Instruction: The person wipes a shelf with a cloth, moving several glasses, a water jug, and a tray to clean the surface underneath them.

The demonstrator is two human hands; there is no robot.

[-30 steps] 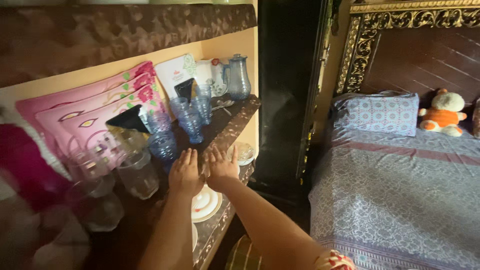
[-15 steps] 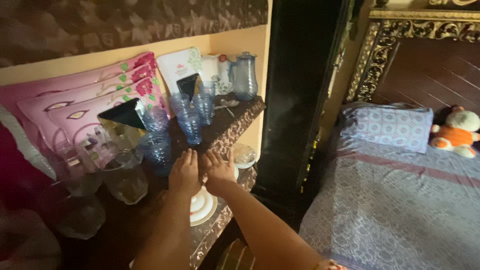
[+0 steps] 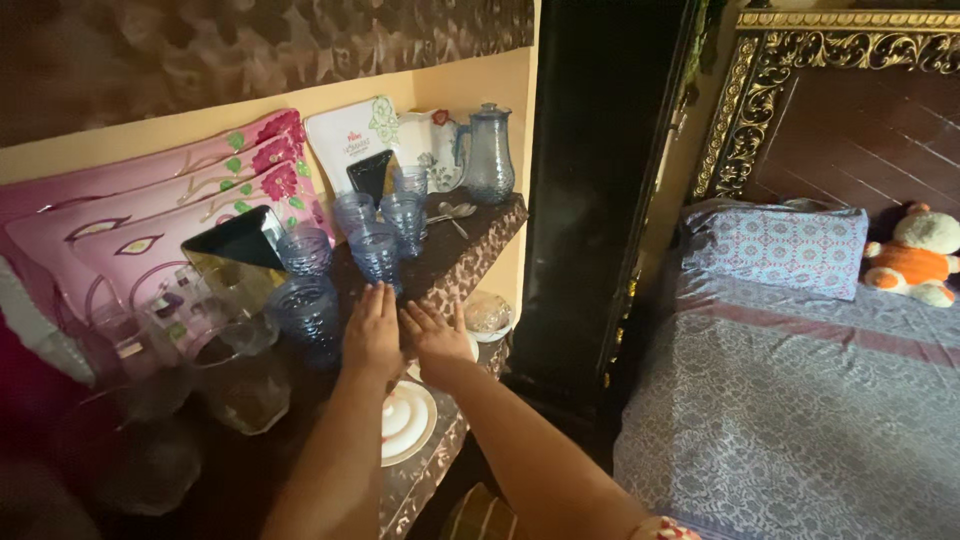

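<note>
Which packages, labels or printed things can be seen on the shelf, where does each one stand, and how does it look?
White box: leaning against the yellow wall behind the blue glasses; flat, rounded square, green leaf print in one corner, small print too blurred to tell.
Pink trays: leaning on the wall further left; flat, pink with red flowers and green leaves.
No screens or signs in view.

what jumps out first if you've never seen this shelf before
Two bare hands lie flat, side by side, on the dark shelf: the left hand just in front of a cluster of blue glass tumblers, the right hand beside it. Behind the tumblers, pink flowered trays lean on the yellow wall, and a blue glass jug stands at the far end. To the right, an orange and white stuffed toy sits on the bed.
</note>
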